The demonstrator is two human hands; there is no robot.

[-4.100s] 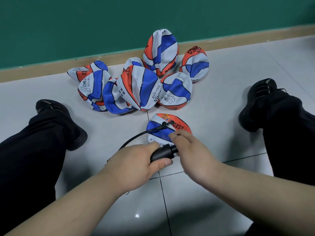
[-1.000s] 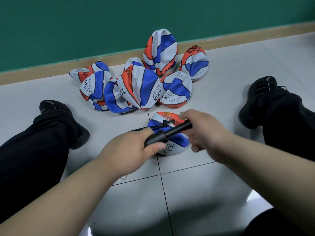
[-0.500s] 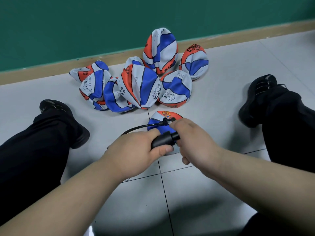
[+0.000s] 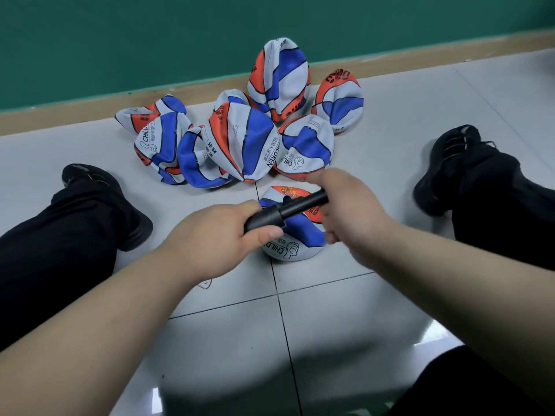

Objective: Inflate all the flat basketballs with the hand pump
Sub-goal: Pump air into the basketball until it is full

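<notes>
Pumping step. Hold the pump steady and drive it straight along its own axis in full, even strokes; a sideways pull would likely tug at the ball.

The left hand is closed round the barrel. The right hand is closed round the far end, rod drawn out.

The ball lies on the floor just under the pump. The other flat balls lie heaped near the wall.

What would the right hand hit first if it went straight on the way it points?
Probably the nearest flat ball, lying just beyond the right hand; depth is unclear.
</notes>
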